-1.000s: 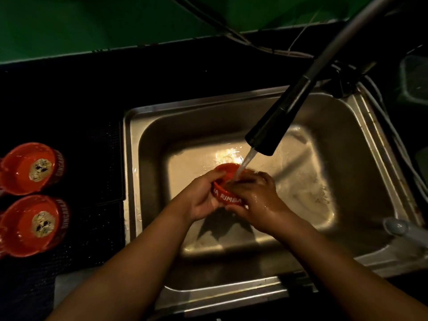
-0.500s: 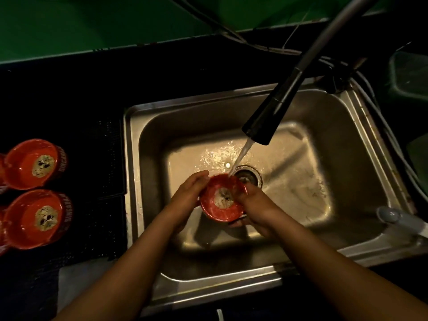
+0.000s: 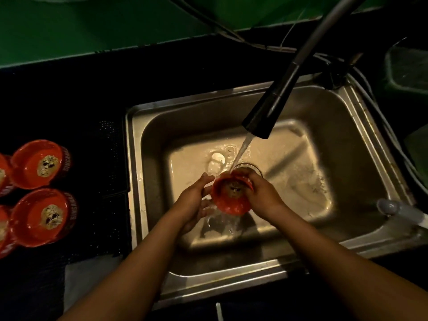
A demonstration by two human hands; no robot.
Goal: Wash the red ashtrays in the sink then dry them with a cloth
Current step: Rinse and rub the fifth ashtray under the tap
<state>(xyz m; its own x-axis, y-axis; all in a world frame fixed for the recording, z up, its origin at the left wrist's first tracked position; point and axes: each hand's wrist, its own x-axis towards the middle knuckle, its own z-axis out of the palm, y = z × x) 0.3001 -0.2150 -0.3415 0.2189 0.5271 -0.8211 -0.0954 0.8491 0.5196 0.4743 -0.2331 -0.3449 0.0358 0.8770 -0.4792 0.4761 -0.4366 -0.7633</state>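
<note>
Black faucet (image 3: 261, 121) (water on), dark counter (image 3: 58, 100)

Kitchen — steel sink (image 3: 143, 172), running faucet (image 3: 261, 117), dark counter (image 3: 69, 93).

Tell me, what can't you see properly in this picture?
Head view:
- Drain: mostly hidden behind the held ashtray and the right hand.
- Held ashtray's inside picture: blurred by running water.
- Far-left ashtrays: cut off by the left edge.
- Pale patch, bottom left: too dark to identify.
</note>
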